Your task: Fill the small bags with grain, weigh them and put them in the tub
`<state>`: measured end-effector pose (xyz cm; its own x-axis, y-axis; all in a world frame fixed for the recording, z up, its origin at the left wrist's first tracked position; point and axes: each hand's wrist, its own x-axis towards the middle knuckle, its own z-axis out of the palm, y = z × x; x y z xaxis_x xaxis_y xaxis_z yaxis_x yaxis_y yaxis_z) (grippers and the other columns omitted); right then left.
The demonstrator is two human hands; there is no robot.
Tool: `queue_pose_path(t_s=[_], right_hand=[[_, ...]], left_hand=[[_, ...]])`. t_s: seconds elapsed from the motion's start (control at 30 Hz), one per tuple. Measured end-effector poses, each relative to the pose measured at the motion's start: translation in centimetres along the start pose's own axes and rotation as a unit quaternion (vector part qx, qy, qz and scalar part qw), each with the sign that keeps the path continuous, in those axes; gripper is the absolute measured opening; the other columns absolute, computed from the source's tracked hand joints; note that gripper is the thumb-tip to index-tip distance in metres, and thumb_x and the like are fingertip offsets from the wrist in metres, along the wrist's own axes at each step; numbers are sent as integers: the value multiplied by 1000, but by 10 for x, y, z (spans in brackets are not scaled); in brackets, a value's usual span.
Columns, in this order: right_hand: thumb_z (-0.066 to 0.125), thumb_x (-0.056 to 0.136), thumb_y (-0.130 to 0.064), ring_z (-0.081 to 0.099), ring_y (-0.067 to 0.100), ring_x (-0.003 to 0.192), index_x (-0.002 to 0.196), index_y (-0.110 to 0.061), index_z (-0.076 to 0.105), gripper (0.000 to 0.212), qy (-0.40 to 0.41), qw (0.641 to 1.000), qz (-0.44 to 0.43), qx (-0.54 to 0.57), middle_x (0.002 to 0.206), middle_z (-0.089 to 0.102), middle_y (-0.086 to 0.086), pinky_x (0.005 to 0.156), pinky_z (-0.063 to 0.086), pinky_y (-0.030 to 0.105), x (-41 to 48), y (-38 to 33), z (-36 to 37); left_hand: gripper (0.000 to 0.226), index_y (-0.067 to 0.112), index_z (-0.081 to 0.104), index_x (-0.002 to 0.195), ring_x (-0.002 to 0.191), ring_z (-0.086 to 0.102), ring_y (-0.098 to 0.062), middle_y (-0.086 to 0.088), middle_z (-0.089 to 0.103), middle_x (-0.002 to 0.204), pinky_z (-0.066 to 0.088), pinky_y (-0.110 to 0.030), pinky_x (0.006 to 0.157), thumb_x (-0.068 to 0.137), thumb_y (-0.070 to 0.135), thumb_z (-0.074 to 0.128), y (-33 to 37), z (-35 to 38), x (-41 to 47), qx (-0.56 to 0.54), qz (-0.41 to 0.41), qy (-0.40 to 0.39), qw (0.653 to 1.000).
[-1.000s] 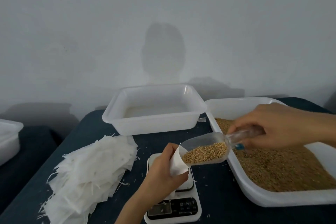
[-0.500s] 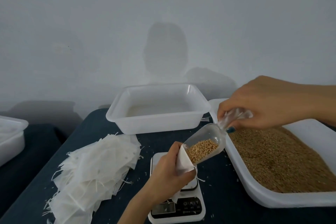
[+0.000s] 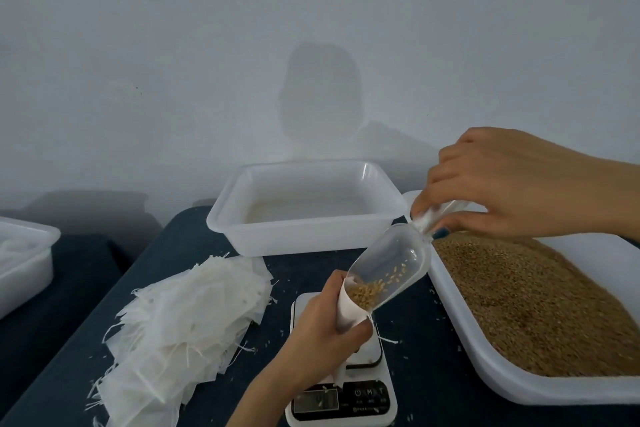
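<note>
Head view, centre frame: left hand [image 3: 320, 324] grips 1 small bag [image 3: 350, 309] above the scale [image 3: 341, 395]; right hand [image 3: 512, 185] pinches the tilted scoop [image 3: 388, 265], grain [image 3: 363, 293] sliding in.

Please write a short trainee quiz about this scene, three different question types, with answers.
1. True or false: the right hand tilts the clear scoop into the small bag.
2. The left hand holds the bag over: A) the digital scale B) the tub C) the bag pile.
3. Fill in: the tray of grain lies on the person's ___ side.
Key: 1 true; 2 A; 3 right.
</note>
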<state>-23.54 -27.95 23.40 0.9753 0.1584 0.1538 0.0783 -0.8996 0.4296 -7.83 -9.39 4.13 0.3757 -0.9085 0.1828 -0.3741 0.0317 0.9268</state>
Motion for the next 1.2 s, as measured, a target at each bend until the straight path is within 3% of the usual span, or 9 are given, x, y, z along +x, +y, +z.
queue_pose_path(t_s=[0.27, 0.47, 0.6, 0.77, 0.83, 0.97, 1.03, 1.1, 1.2], right_hand=[[47, 85, -59, 55, -12, 89, 109, -61, 53, 25, 5, 977, 153, 152, 96, 60, -36, 77, 52, 25, -37, 3, 50], [52, 80, -58, 64, -4, 95, 107, -53, 62, 29, 59, 864, 285, 410, 106, 66, -28, 80, 55, 30, -73, -23, 114], [54, 85, -45, 65, 12, 73, 101, -39, 64, 20, 97, 803, 418, 413, 86, 70, -10, 62, 57, 36, -94, -25, 148], [57, 94, -29, 61, 17, 55, 78, -18, 64, 20, -57, 784, 527, 324, 64, 66, 5, 47, 48, 25, -118, -6, 178], [54, 95, -35, 58, 11, 53, 74, -17, 64, 30, -138, 788, 531, 278, 62, 64, 2, 46, 42, 19, -120, -6, 182], [48, 93, -55, 62, 8, 73, 88, -27, 62, 32, -247, 805, 511, 173, 82, 65, -6, 70, 55, 26, -113, -14, 175], [52, 92, -52, 60, 14, 90, 108, -26, 59, 32, -188, 840, 498, 104, 102, 63, -3, 80, 53, 31, -103, -23, 163], [56, 91, -42, 57, 17, 102, 124, -26, 53, 37, 1, 868, 472, 152, 114, 59, -3, 88, 50, 36, -83, -43, 145], [51, 86, -39, 57, -3, 91, 113, -38, 55, 27, 164, 863, 355, 319, 101, 58, -24, 76, 50, 16, -36, -92, 117]], left_hand=[[27, 30, 49, 106, 63, 56, -6, 14, 60, 78, 49, -24, 61, 83, 22, 61, 2, -4, 0, -14, 21, 0, 1000], [7, 23, 53, 100, 65, 55, -14, 5, 58, 79, 49, -28, 67, 99, 26, 47, 5, -6, 4, -56, 55, 6, 997], [18, 26, 57, 98, 78, 60, -9, 6, 62, 88, 48, -23, 75, 102, 32, 40, 6, -14, 7, 5, 59, 32, 998], [49, 46, 66, 97, 111, 41, -6, 12, 43, 109, 36, -16, 95, 98, 1, 49, 10, -31, 13, 185, 70, 62, 978], [51, 38, 72, 102, 100, 49, -4, 5, 47, 102, 41, -16, 89, 96, -6, 48, 12, -37, 14, 180, 66, 60, 980], [38, 35, 75, 105, 78, 58, -2, 10, 61, 89, 42, -11, 69, 93, 2, 60, 9, -42, 13, 193, 68, 97, 974], [31, 35, 75, 102, 80, 63, -6, 15, 70, 89, 49, -19, 71, 90, 7, 67, 4, -41, 12, 169, 67, 121, 976], [36, 37, 73, 100, 86, 67, -9, 19, 73, 94, 54, -24, 79, 89, 3, 67, 0, -41, 13, 135, 62, 127, 981], [46, 31, 72, 104, 97, 69, -6, 15, 73, 103, 53, -18, 82, 88, -10, 59, -10, -41, 18, 69, 62, 112, 989]])
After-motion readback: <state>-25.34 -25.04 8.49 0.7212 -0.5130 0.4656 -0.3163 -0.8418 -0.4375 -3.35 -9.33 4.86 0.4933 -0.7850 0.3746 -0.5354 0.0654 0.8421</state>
